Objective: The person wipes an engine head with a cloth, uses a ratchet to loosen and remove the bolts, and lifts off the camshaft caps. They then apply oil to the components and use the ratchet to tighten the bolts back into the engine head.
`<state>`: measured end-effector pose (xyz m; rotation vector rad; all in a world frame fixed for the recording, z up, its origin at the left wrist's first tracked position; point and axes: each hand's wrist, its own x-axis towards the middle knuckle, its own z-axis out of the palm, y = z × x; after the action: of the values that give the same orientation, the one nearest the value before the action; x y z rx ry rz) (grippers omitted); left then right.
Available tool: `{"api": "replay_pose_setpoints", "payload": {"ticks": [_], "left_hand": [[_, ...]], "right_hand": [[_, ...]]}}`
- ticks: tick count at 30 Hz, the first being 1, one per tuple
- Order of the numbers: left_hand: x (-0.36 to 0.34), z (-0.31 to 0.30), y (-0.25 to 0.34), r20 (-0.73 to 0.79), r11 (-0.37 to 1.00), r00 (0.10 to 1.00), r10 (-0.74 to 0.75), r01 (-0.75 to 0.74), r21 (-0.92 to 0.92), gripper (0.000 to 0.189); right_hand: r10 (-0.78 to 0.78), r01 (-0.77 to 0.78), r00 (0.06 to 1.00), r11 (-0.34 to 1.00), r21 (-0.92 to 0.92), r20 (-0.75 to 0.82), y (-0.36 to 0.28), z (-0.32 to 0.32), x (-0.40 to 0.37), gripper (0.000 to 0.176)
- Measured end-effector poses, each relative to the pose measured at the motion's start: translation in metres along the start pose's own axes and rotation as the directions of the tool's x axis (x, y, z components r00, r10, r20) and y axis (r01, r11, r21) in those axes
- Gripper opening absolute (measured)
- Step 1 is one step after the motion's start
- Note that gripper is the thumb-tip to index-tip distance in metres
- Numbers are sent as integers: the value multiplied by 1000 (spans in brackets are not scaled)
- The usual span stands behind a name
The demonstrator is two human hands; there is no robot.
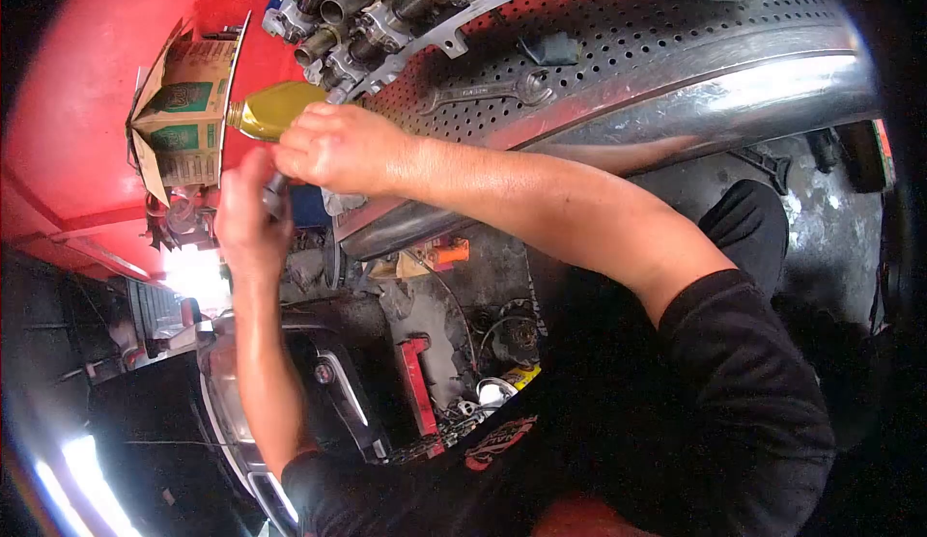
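My left hand, slightly blurred, has its fingers curled around a small grey metal part, of which only a piece shows. Close beside it, my right hand is closed in a fist, its fingers near the same part; what it grips is hidden. Behind the right hand shows a yellow-green bottle, partly covered by the fingers. The bottle's neck points at an opened cardboard box with green print. Above the hands is an engine part with metal tubes and caps.
A wrench and a small dark piece lie on a perforated metal surface with a rounded shiny edge. A red surface is at upper left. Below are a dark vehicle, a red bar and loose parts.
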<state>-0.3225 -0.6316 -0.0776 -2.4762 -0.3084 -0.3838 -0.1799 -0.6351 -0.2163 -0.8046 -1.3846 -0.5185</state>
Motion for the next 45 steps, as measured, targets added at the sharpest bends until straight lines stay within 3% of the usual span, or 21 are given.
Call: {"api": "replay_pose_setpoints", "payload": {"ticks": [2, 6, 7, 9, 10, 13, 14, 15, 20, 24, 27, 28, 29, 30, 33, 35, 36, 38, 40, 43, 45], "left_hand": [[3, 11, 25, 56, 713, 819, -571, 528, -462, 45], [10, -5, 38, 372, 355, 572, -731, 785, -508, 44], [4, 4, 31, 3, 917, 932, -362, 357, -178, 47], [-2, -2, 5, 35, 995, 998, 60, -63, 76, 51], [0, -7, -3, 98, 937, 966, 238, -255, 238, 56], [1, 1, 16, -18, 999, 999, -35, 35, -10, 57], [6, 0, 39, 35, 884, 903, -428, 427, -191, 54], [8, 1, 44, 276, 397, 630, -726, 711, -580, 50], [9, -2, 37, 71, 897, 925, -374, 380, -226, 51], [-1, 1, -3, 30, 970, 987, 159, -161, 183, 64], [2, 5, 4, -116, 1000, 993, 25, -24, 11, 64], [7, 4, 29, -79, 889, 888, -454, 446, -104, 59], [13, 3, 32, -94, 867, 866, -492, 477, -140, 52], [7, 3, 27, 289, 376, 632, -719, 704, -602, 50], [2, -5, 36, 543, -27, 498, -676, 720, -694, 39], [11, 2, 49, 170, 560, 726, -666, 637, -529, 34], [7, 4, 42, -8, 885, 899, -437, 429, -180, 42], [-9, 5, 1, 45, 992, 999, 11, -17, 125, 53], [-5, 0, -8, 93, 890, 936, 340, -352, 289, 51], [10, 3, 47, -119, 956, 950, -288, 280, -85, 44], [5, 11, 44, 131, 480, 686, -716, 621, -620, 36]], "right_hand": [[12, -12, 1000, 1000, 5, 8, 2, 1, 3, 21], [66, -64, 990, 998, 23, -123, -2, 3, 5, 23], [20, -20, 987, 1000, 0, -162, -1, 6, 5, 19], [-57, 44, 968, 997, -57, -246, 1, 10, 4, 12], [4, -5, 997, 1000, -20, -80, -1, 3, -2, 12], [8, -8, 999, 1000, -9, -51, 0, -1, -1, 11], [14, -14, 998, 1000, -1, -53, 0, 0, -1, 13], [15, -15, 998, 1000, 9, -55, 1, 1, 0, 17], [37, -39, 983, 999, -6, -181, -3, 5, 2, 23], [-1, -5, 993, 999, -46, -120, 0, 3, -3, 25], [16, -17, 996, 1000, -3, -91, 4, 2, -1, 26], [28, -26, 993, 999, 21, -111, 6, 3, 0, 27], [36, -36, 997, 999, 5, -66, 6, 2, 1, 27], [47, -47, 999, 999, -9, -21, 2, 1, 0, 28], [92, -92, 995, 996, 19, -32, -1, -4, 1, 29], [58, -56, 993, 998, 23, -104, -5, -2, 2, 30], [6, -8, 988, 1000, -11, -153, -3, 0, 1, 30], [-89, 79, 970, 996, -50, -225, 0, 5, -3, 28], [-46, 46, 995, 999, -9, -90, -1, 4, -9, 26], [5, 0, 997, 999, 54, -83, 1, 3, -5, 24], [17, -14, 999, 999, 49, -48, 2, 2, 0, 24]]}}
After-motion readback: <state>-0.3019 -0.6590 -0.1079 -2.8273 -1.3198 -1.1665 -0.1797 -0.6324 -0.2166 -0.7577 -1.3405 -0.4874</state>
